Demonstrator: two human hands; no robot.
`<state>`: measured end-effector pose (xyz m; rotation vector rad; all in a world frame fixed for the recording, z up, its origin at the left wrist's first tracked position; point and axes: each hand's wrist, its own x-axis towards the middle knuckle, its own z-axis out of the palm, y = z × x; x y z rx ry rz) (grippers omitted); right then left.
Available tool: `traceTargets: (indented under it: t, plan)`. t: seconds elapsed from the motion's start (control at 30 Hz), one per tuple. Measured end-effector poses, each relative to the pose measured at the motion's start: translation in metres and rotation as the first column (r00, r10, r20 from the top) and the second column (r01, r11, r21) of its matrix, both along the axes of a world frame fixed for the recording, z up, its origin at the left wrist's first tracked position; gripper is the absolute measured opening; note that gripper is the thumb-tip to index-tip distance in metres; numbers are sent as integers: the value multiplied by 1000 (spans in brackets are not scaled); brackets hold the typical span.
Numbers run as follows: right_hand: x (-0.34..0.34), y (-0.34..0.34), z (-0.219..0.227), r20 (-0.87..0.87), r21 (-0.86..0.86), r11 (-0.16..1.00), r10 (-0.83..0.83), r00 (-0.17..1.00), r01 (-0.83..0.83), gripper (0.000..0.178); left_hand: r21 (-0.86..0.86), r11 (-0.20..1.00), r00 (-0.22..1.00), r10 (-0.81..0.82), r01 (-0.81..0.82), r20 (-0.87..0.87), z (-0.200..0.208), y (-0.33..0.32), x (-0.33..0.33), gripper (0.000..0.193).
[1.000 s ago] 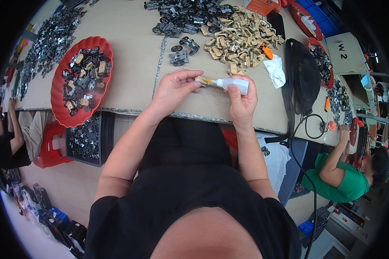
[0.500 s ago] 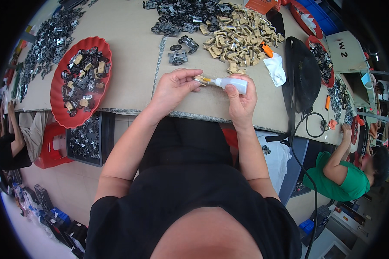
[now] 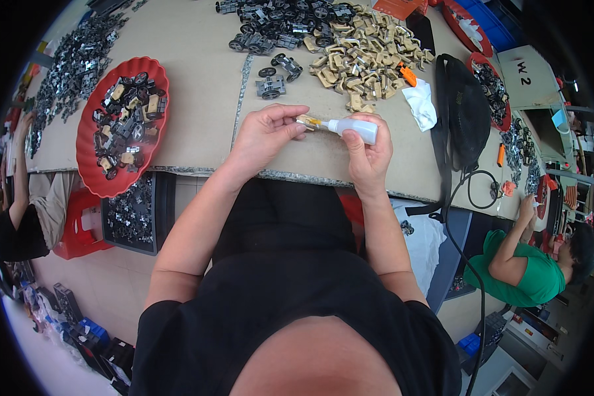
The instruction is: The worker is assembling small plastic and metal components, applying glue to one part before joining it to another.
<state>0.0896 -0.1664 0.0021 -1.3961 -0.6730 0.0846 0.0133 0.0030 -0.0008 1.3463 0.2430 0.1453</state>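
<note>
My left hand (image 3: 268, 136) pinches a small tan plastic part (image 3: 304, 121) between thumb and fingers, above the table's near edge. Wrapped in my right hand (image 3: 368, 150) is a white squeeze bottle (image 3: 360, 129), lying almost level. Its thin nozzle with a yellowish tip points left and meets the tan part, though the exact contact is too small to make out. Beyond my hands lies a pile of similar tan parts (image 3: 369, 56). Left of that pile are many dark wheeled toy-car chassis (image 3: 290, 23), with one chassis (image 3: 270, 87) lying apart, nearer to my hands.
A red scalloped tray (image 3: 86, 142) of chassis and tan parts overhangs the table edge at left. A white tissue (image 3: 420, 105), an orange tool (image 3: 408, 76) and a black bag (image 3: 465, 112) with a cable lie at right. A co-worker in green (image 3: 518, 267) sits farther right.
My hands, the bottle and the tan part stay almost still. The co-workers at left and right have shifted their arms.
</note>
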Motion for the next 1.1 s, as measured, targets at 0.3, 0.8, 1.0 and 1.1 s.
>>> traceTargets:
  t: [0.3, 0.8, 1.0, 1.1]
  plan:
    - [1, 0, -2, 1, 1, 1000, -6, 1000, 6, 25, -22, 1000, 1000, -3, 2, -8, 0, -1, 0, 29]
    - [1, 0, -1, 38, -13, 999, -52, 998, 52, 25, -70, 997, 1000, 15, -15, 0, -1, 1, 0, 27]
    - [2, 1, -1, 72, -15, 998, -56, 996, 57, 24, -63, 998, 1000, 15, -15, 2, 0, 1, 0, 27]
    - [2, 0, -2, 76, -18, 998, -54, 996, 56, 24, -58, 998, 1000, 16, -16, -3, 1, 1, -1, 28]
